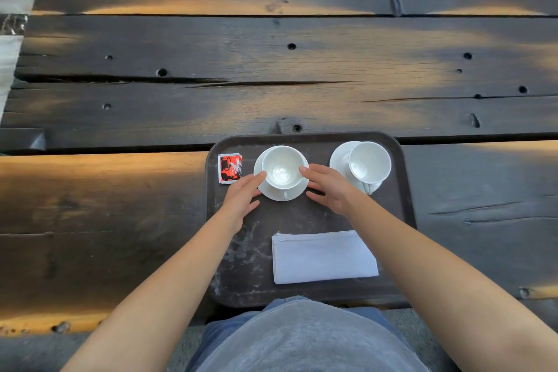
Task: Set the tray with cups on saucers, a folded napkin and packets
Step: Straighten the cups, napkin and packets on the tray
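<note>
On a dark tray (pixel 404 214) at the near edge of a wooden tabletop (pixel 271 69), both hands lie open with straight fingers. The left hand (pixel 243 195) and right hand (pixel 327 187) touch either side of the left cup (pixel 282 167) and left saucer (pixel 271 193). This looks like final straightening, and the next move calls for a gentle, level nudge. Both cups are empty. The right cup (pixel 369 161) sits on the right saucer (pixel 339 157), a folded napkin (pixel 323 257) lies nearest, and packets (pixel 230 168) lie far left

On the dark tray (pixel 302 214) we see a left cup (pixel 282 170) and a right cup (pixel 368 164) on saucers, red packets (pixel 230 168) far left and a folded napkin (pixel 323 257) nearer us. Our left hand (pixel 241 195) and right hand (pixel 327 187) flank the left cup with straight fingers.
</note>
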